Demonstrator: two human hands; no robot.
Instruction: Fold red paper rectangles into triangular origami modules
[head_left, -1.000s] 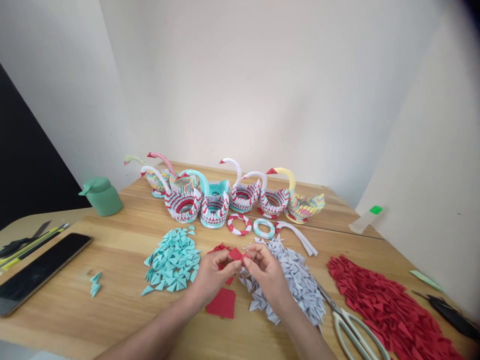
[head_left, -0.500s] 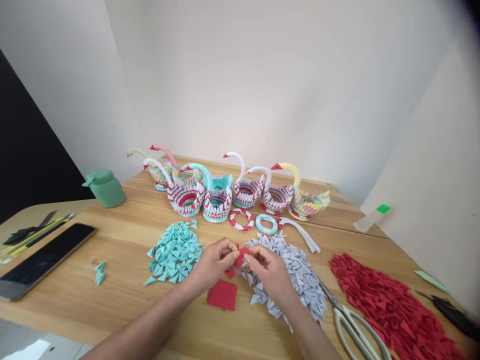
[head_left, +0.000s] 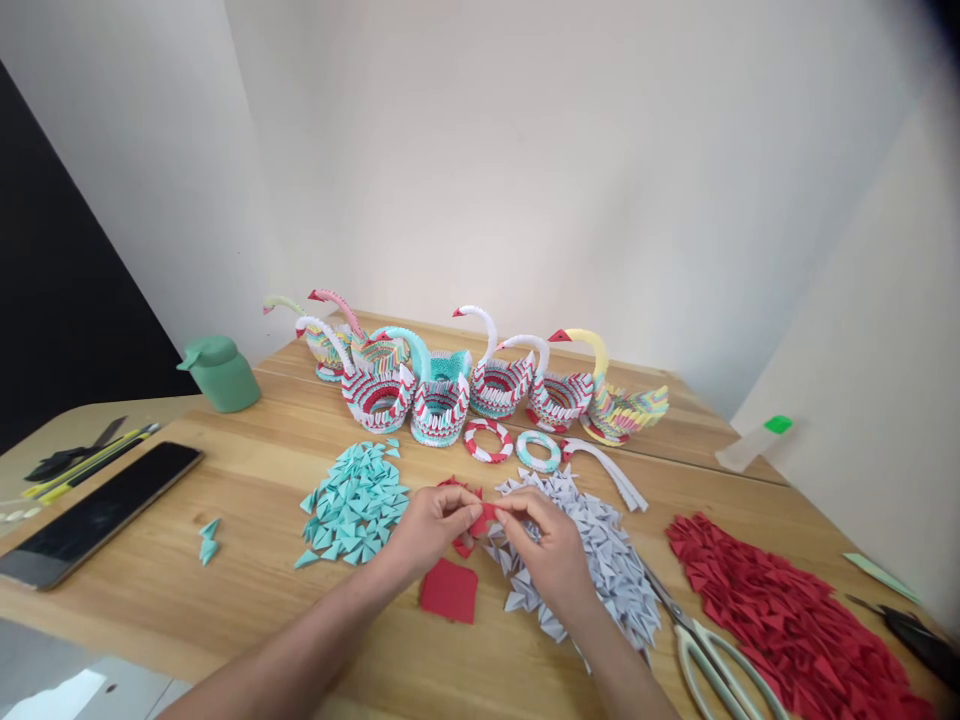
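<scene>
A small piece of red paper [head_left: 485, 517] is pinched between both hands above the wooden table. My left hand [head_left: 439, 520] grips its left side with closed fingers, and my right hand [head_left: 544, 538] grips its right side. Below them lies a stack of red paper squares [head_left: 448, 591]. Some red folded pieces [head_left: 463, 543] show partly behind my left fingers. Turquoise folded triangles [head_left: 356, 505] form a heap left of my left hand; a heap of pale grey-lilac triangles [head_left: 619, 560] spreads beside and beneath my right hand.
Several paper swans [head_left: 441, 405] stand at the back, with two paper rings [head_left: 487, 441] and a white paper neck [head_left: 607, 470] before them. Red triangles [head_left: 787, 610] and scissors [head_left: 705, 650] lie at right. At left are a phone [head_left: 97, 515] and green container [head_left: 223, 378].
The red paper between my fingers now shows as a narrower shape, and my fingertips are closer together. The whole view has shifted slightly, so table items appear a little further right.
</scene>
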